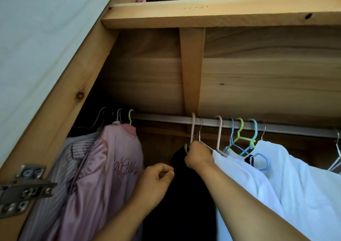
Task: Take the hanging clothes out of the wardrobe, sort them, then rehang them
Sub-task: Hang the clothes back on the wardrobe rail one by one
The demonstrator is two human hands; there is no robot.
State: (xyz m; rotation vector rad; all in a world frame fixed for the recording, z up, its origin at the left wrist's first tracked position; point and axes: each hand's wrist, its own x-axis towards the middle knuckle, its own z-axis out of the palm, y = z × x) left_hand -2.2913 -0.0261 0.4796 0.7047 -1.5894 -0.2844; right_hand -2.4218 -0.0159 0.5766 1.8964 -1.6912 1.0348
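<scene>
A metal rail (pixel 166 119) runs across the wardrobe. A pink satin jacket (pixel 110 167) and a striped shirt (pixel 73 154) hang at its left end. In the middle hangs a black garment (pixel 184 194) on a pale pink hanger (pixel 193 128). My right hand (pixel 198 155) grips the base of that hanger, where a thin metal hanger also meets it. My left hand (pixel 156 181) is just left of the black garment, fingers curled with the fingertips pinched together; whether they hold fabric is unclear. White garments (pixel 295 181) hang to the right on pink, blue and green hangers (pixel 241 139).
A wooden shelf (pixel 221 13) lies above the rail, with a wooden strut (pixel 191 70) coming down to it. The wardrobe's wooden side frame (pixel 60 100) and a metal door hinge (pixel 24 185) are at the left. Part of the rail between the pink jacket and the pink hanger is bare.
</scene>
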